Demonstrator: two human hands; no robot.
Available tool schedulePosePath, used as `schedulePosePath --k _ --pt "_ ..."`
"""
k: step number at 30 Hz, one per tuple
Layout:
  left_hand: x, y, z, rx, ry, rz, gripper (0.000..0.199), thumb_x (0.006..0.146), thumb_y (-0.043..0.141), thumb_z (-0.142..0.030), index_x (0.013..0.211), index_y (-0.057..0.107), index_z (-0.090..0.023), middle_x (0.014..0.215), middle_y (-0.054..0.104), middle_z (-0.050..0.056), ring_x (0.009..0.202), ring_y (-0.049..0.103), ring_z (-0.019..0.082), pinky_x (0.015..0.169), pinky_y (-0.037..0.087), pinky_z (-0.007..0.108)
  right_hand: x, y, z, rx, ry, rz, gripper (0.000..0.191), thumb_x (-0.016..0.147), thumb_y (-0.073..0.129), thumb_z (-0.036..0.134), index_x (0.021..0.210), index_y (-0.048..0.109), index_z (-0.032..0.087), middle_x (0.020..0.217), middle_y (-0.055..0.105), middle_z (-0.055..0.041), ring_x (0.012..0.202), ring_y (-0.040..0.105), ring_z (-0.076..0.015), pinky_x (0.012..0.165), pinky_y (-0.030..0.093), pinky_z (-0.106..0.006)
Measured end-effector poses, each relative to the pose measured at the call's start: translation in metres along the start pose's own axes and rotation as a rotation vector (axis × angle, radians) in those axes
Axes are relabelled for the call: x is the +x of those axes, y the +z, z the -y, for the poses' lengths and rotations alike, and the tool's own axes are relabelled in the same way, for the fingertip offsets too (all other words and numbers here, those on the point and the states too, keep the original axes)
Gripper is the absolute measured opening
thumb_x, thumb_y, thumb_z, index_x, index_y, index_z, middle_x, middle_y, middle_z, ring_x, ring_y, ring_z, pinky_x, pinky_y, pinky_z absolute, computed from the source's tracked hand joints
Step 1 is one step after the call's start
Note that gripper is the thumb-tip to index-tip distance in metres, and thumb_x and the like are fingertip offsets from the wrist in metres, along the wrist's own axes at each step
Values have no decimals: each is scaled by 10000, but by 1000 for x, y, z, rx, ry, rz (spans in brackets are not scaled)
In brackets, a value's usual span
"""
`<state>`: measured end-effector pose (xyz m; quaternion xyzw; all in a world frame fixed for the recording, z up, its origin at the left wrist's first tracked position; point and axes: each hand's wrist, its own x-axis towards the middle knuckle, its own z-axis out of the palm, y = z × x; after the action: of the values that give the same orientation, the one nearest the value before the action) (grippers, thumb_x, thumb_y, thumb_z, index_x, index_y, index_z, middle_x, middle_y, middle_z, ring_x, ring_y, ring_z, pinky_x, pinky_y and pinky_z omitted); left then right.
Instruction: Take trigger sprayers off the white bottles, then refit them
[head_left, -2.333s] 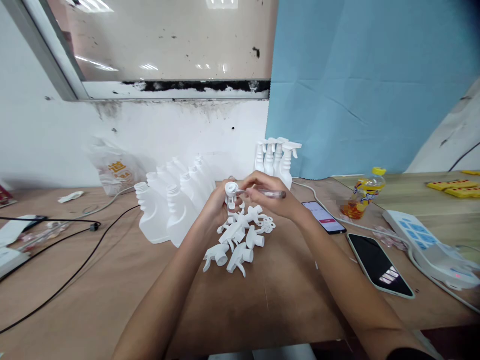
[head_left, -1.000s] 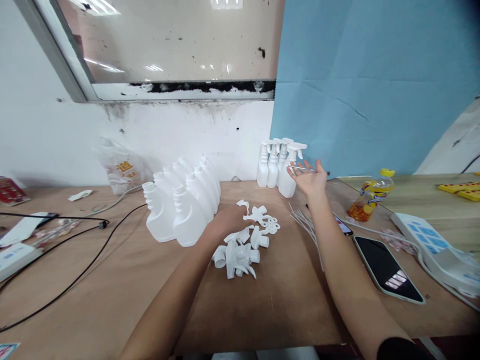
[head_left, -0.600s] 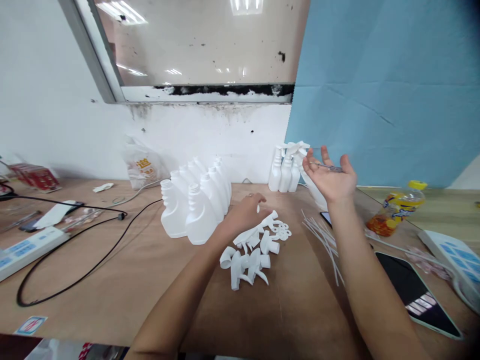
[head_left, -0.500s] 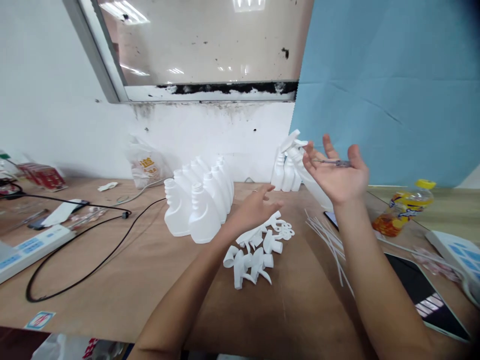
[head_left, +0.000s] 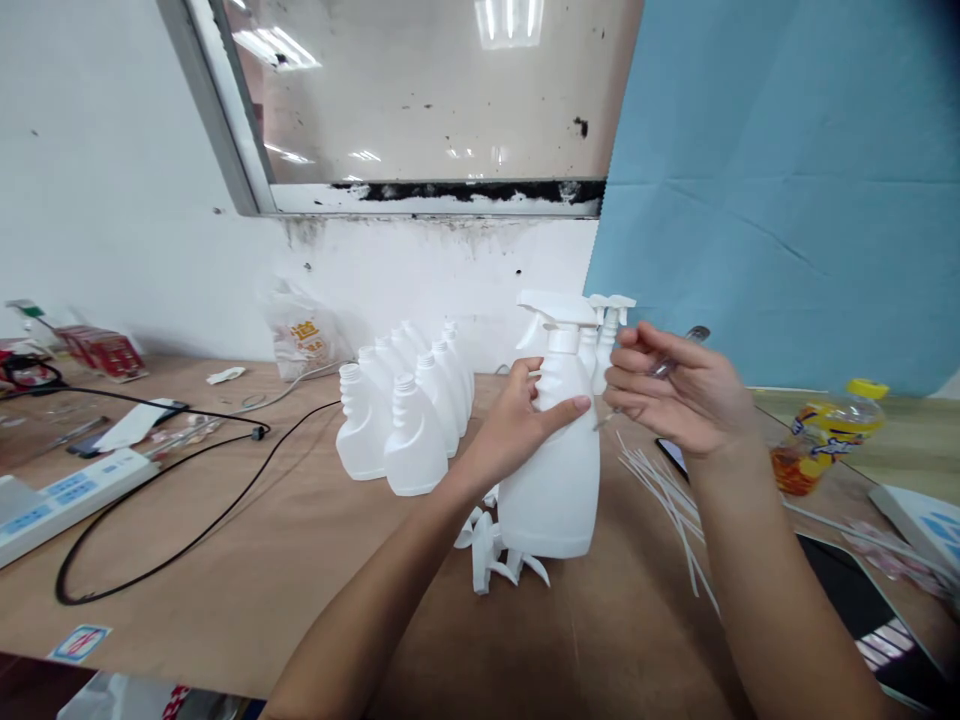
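A white spray bottle (head_left: pixel 551 490) with its trigger head (head_left: pixel 559 308) fitted stands upright in my left hand (head_left: pixel 517 425), whose fingers and thumb wrap its upper body. In my right hand (head_left: pixel 675 395), curled closed just right of the bottle, is a small screwdriver (head_left: pixel 681 350) with a clear handle. Its thin shaft points down-left at the bottle's side; whether it touches cannot be seen. Loose white trigger heads (head_left: pixel 484 550) lie below and behind the bottle, partly hidden by it. Further spray bottles with heads (head_left: pixel 611 335) stand behind it.
Bottles without heads (head_left: pixel 416 440) stand in rows left of my left hand. Thin white tubes (head_left: pixel 667 495) lie at right, near a tablet (head_left: pixel 847 590) and a drink bottle (head_left: pixel 825 435). A black cable (head_left: pixel 161 480) and a power strip (head_left: pixel 82 490) are at left.
The spray bottle, tilted behind my right hand before, is now upright in my left hand's grasp. My right hand has closed around the screwdriver that lay across its open palm.
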<state>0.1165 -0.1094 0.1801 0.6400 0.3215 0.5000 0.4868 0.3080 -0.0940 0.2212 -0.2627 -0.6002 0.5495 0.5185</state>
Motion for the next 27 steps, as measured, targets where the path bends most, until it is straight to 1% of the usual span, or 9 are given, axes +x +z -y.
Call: schedulePosePath --k 2,3,5,9,11,15,18,22,27 --pt "-1 1 -2 -27 3 1 559 794 728 -440 1208 420 -226 1135 636 115 928 645 223 770 517 356 -1 -12 2 -70 -19 -44 216 863 606 457 807 658 255 501 433 57 343 230 -57 356 288 -239" --pt "-2 1 -3 -30 11 4 537 798 724 -440 1187 420 -227 1114 641 107 902 648 214 749 518 344 -2 -14 2 -104 -49 -60 234 852 629 468 802 664 242 491 395 64 348 201 -51 351 246 -237" --pt "-4 2 -4 -11 38 1 500 806 717 -437 1155 422 -235 1069 649 84 869 647 202 722 515 327 -2 -13 -1 -192 -127 -100 257 821 690 476 839 689 219 540 426 51 386 276 -53 369 245 -233" --pt "-8 8 -4 57 109 -23 473 805 720 -423 1141 430 -257 1066 640 56 913 634 200 747 505 320 2 2 -15 -339 -198 -151 353 716 819 424 983 701 226 810 628 -17 657 577 -140 526 453 -257" --pt "-9 10 -3 117 122 -19 471 785 739 -414 1130 462 -254 1102 629 56 950 623 205 780 500 326 5 10 -22 -323 -196 -160 394 683 840 428 988 696 224 898 674 -40 787 632 -200 636 519 -309" --pt "-10 12 -4 199 114 -20 433 756 760 -423 1084 545 -239 1150 617 62 968 610 213 801 495 335 8 20 -26 -250 -237 -200 352 667 850 395 927 704 209 933 713 -55 880 663 -248 744 551 -366" --pt "-10 10 -7 117 79 22 439 752 764 -401 1107 573 -226 1134 631 76 966 622 222 784 507 335 8 21 -25 -201 -267 -166 304 684 834 378 903 706 210 945 718 -56 907 664 -253 782 556 -381" --pt "-9 4 -9 -83 -14 179 444 787 736 -367 1172 577 -212 1153 647 100 1006 647 245 809 524 351 7 15 -22 -102 -162 -53 258 740 761 417 892 714 214 920 716 -57 892 668 -255 800 561 -402" --pt "-7 2 -5 -43 -80 145 509 759 767 -391 1200 586 -214 1157 666 119 974 666 262 800 535 384 9 9 -24 -26 -109 79 316 764 728 410 1011 693 215 1024 704 -65 964 653 -261 844 551 -407"
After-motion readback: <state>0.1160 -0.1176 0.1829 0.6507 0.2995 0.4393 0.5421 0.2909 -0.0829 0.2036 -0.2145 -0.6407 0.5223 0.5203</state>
